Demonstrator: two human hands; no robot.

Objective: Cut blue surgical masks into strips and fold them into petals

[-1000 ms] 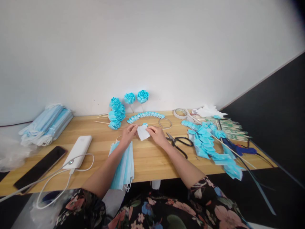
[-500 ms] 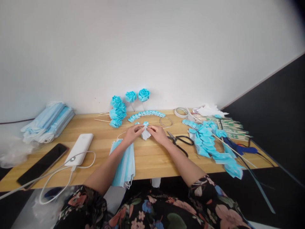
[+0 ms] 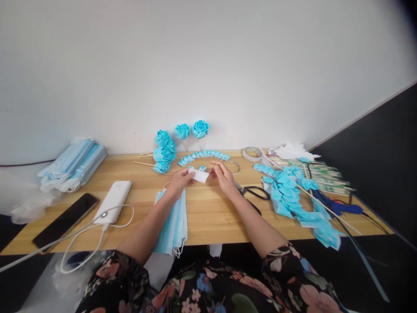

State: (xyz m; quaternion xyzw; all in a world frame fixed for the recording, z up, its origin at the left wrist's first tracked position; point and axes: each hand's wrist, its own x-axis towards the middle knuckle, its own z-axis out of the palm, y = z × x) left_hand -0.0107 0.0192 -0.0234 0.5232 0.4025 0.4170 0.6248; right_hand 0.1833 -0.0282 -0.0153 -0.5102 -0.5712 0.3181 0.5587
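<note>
My left hand (image 3: 182, 180) pinches one end of a small white rectangular piece of fabric (image 3: 198, 175), held flat above the table. At its other end is my right hand (image 3: 224, 179), its fingers stretched and somewhat apart; I see nothing held in them. Two small folded blue petals (image 3: 202, 168) show just behind the fabric. Beyond them curves a row of overlapping blue petals (image 3: 205, 154). Black-handled scissors (image 3: 257, 191) lie by my right forearm, partly covered by it. Under my left forearm is a fanned stack of blue face masks (image 3: 172, 221).
Blue mask-fabric flowers (image 3: 164, 152) on sticks lie at the back. Tape (image 3: 252, 153), a strip of blue pieces (image 3: 286, 195) and a blue-handled glue gun (image 3: 345, 208) are right. Left are bundled masks (image 3: 74, 163), a power bank (image 3: 114, 200) and a phone (image 3: 65, 219).
The white fabric has gone from a bunched, pointed shape between both hands to a flat rectangle in my left hand. My right hand has moved slightly right, its fingers loosened. The view has shifted slightly.
</note>
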